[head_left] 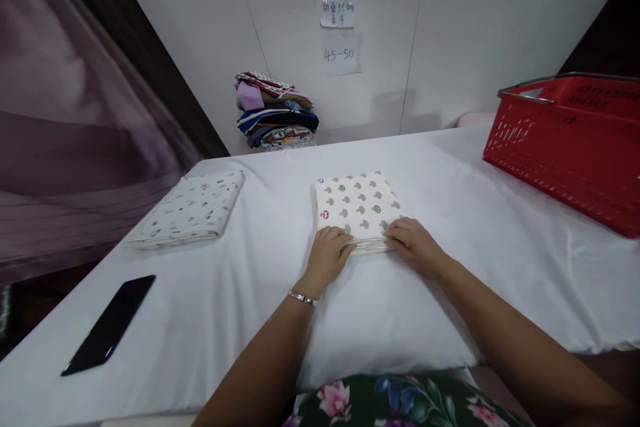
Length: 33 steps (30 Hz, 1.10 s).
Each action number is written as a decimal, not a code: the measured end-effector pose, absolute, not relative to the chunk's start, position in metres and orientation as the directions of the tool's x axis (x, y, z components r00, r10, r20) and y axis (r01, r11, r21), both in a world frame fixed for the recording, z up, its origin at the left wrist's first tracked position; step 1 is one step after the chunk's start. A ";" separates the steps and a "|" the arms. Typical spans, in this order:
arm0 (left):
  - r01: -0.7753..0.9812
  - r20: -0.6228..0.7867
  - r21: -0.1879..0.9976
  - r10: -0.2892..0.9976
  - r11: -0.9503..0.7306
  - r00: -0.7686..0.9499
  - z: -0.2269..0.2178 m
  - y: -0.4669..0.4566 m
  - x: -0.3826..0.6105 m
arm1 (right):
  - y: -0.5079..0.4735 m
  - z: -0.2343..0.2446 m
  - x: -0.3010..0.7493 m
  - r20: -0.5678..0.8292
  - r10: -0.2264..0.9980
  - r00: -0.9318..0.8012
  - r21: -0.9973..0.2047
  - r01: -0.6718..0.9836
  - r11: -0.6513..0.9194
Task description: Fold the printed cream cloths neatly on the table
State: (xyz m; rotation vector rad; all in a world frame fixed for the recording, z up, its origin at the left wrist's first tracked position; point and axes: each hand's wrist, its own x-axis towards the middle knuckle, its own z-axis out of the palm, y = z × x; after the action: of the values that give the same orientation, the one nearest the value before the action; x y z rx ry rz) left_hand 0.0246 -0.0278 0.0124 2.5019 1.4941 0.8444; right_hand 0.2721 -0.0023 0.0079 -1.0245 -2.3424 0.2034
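A folded cream cloth (356, 201) printed with grey, green and red mushrooms lies flat on the white-covered table in front of me. At its near left corner is my left hand (326, 255), fingers curled over the top and thumb at the front edge. My right hand (414, 244) grips the near right corner in the same way. Between the hands, several stacked layers show along the near edge. The undersides of the corners are hidden by my fingers.
Another folded white printed cloth (193, 208) lies to the left, with a black phone (111, 324) nearer me. A pile of folded fabrics (277, 110) stands by the back wall. On the right sits a red basket (565, 147). A purple curtain (75, 113) hangs at left.
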 end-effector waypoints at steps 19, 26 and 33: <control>0.794 0.419 0.303 0.822 -0.528 0.386 0.013 -0.030 0.023 | -0.010 0.017 0.266 0.439 0.704 -0.559 -0.255 0.673 0.694; 0.822 0.399 0.213 0.814 -0.529 0.421 0.016 -0.028 0.026 | -0.010 0.015 0.265 0.475 0.687 -0.550 -0.265 0.656 0.707; 0.834 0.376 0.157 0.813 -0.529 0.445 0.022 -0.033 0.029 | -0.011 0.012 0.267 0.452 0.679 -0.579 -0.267 0.638 0.722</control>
State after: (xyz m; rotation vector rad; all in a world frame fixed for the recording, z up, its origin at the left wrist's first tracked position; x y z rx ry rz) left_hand 0.0289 -0.0325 0.0215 2.7135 1.5470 0.6606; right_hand 0.2673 -0.0111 0.0124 -0.9991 -2.3922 0.1006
